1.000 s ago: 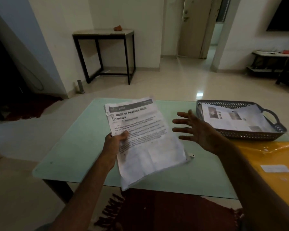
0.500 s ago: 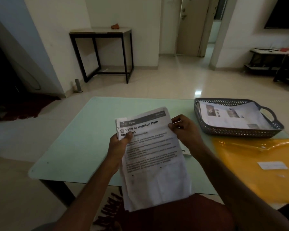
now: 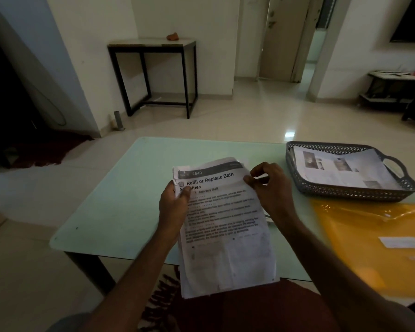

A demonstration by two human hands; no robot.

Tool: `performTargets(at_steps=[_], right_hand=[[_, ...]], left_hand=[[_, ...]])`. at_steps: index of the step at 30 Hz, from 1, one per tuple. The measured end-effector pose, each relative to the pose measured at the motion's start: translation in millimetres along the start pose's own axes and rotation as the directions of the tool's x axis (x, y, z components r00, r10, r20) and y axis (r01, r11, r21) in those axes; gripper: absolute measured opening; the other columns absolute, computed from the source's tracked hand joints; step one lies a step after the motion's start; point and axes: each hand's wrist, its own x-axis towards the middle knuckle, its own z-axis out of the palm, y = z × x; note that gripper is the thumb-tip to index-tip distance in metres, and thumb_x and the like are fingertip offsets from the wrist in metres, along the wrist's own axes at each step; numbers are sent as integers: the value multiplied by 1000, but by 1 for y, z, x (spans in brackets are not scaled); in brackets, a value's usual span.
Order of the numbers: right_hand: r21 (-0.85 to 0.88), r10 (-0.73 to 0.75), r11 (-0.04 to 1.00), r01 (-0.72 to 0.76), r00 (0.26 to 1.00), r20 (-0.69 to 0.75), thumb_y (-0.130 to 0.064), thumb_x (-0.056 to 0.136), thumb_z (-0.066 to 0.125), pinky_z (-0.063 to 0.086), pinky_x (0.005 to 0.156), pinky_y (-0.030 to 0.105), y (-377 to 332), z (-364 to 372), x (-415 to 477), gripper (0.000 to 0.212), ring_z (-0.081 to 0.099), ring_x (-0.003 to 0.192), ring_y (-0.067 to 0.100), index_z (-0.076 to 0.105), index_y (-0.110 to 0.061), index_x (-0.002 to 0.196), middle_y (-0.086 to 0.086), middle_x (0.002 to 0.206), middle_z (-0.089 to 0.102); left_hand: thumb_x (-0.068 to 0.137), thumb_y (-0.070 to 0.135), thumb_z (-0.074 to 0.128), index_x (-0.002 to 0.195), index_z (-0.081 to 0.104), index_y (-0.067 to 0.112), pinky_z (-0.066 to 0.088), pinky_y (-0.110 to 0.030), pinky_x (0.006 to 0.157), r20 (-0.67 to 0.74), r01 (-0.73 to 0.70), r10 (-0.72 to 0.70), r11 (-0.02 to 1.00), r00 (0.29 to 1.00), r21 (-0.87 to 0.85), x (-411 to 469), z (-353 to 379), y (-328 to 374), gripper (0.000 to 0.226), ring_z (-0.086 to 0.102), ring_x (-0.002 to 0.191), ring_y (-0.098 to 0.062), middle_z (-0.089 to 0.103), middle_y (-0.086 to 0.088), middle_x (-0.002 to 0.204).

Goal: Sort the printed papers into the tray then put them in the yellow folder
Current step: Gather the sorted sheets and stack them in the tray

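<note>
Papers are gripped at the top-left edge by the left hand, thumb pressed on the front pg. Top-right corner's pinched by the right hand, fingers curled. Right of that pinch: tray w/ sheets laid in. Folder is laid flat nearer, just beside tray.
</note>
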Motion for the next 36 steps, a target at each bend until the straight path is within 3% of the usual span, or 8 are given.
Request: performTargets(at_steps=[6,10,14,18,23,28,31,36], right_hand=[[35,-110,993,112,993,-46,-22,90,76,63,70,35,3,2,-2,11,69,81,5,69,-19,98,-8,91,72],[-246,-392,898,366,918,-65,-22,85,78,50,73,30,-7,4,-7,13,57,96,17,69,-16,92,1,106,61],[-271,-542,768,580,815,206,-36,89,69,43,89,40,-22,18,-28,17,54,110,20,67,-23,98,-2,118,64],[-178,-484,776,605,752,447,-49,95,59,36,108,37,-23,40,-45,26,46,134,12,64,-36,117,-15,140,58],[224,-353,933,283,843,406,-24,97,66,54,94,35,-32,39,-38,14,64,110,5,69,-23,110,-13,118,70],[53,-32,998,31,999,20,-29,87,79,57,84,38,-5,15,0,36,60,102,10,59,-26,116,-9,121,58],[157,198,962,-223,967,158,-38,83,82,52,79,25,8,6,6,64,61,110,15,50,-23,136,-4,132,56],[262,226,927,-270,956,187,-26,85,82,52,66,20,5,8,5,52,68,98,14,55,-22,129,-5,111,67]], left_hand=[[102,21,51,116,62,19,59,-30,69,-22,1,-1,1000,1000,-1,-3,2,4,18,70,91,-17,72,1,104],[103,19,48,114,61,17,54,-22,61,-9,14,-15,998,1000,-56,-4,2,6,18,71,87,-16,72,1,101],[104,24,47,112,62,13,58,-31,66,-25,34,-38,991,999,-131,-4,2,10,20,70,87,-24,73,-6,100],[86,69,43,121,64,11,59,-38,79,116,142,-102,899,988,-414,-5,6,14,72,72,94,-29,74,-11,107],[76,46,73,111,68,19,58,-34,73,-31,-36,33,996,999,-81,-1,2,-2,44,71,91,-20,75,-1,102],[88,21,72,103,69,23,53,-27,67,-65,-31,25,995,998,-97,1,0,2,15,67,84,-14,72,8,95],[90,19,71,102,68,25,54,-25,69,-47,-29,24,993,999,-114,0,1,3,14,65,83,-7,71,13,94],[91,22,70,108,66,23,52,-22,66,-29,-24,21,993,999,-119,-2,0,3,17,64,87,-9,70,11,97]])
